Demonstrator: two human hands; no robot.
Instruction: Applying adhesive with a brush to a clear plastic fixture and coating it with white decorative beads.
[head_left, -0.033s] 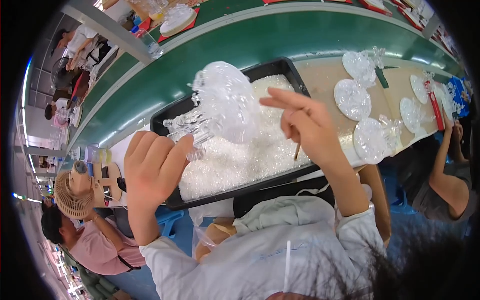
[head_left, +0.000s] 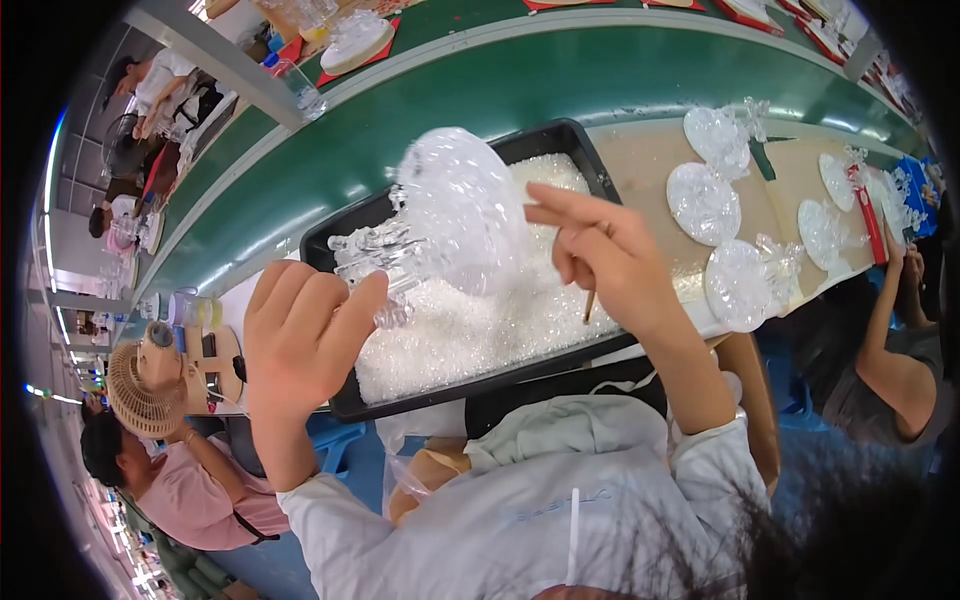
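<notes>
My left hand (head_left: 305, 335) is closed on the clear, crystal-like figure of an ornament, which is tipped on its side. Its round white disc base (head_left: 465, 215) faces my right hand (head_left: 615, 265). The index and middle fingers of that hand stretch out beside the disc's edge; whether they touch it is hard to tell. Tucked under its curled fingers is a thin brown stick (head_left: 588, 308), its tip pointing down. Below both hands lies a black tray (head_left: 592, 160) filled with glittering clear granules (head_left: 430, 365).
Several similar disc ornaments (head_left: 703, 204) stand on the tan board to the right. Beyond runs a green shelf edge (head_left: 400, 160). A beige fan (head_left: 145, 385) and a person in pink (head_left: 200, 490) are at left; another person's arm (head_left: 890, 340) reaches in at right.
The disc has shifted slightly to the right and down, and turned a little more face-on. My right hand has moved slightly left and down beside it.
</notes>
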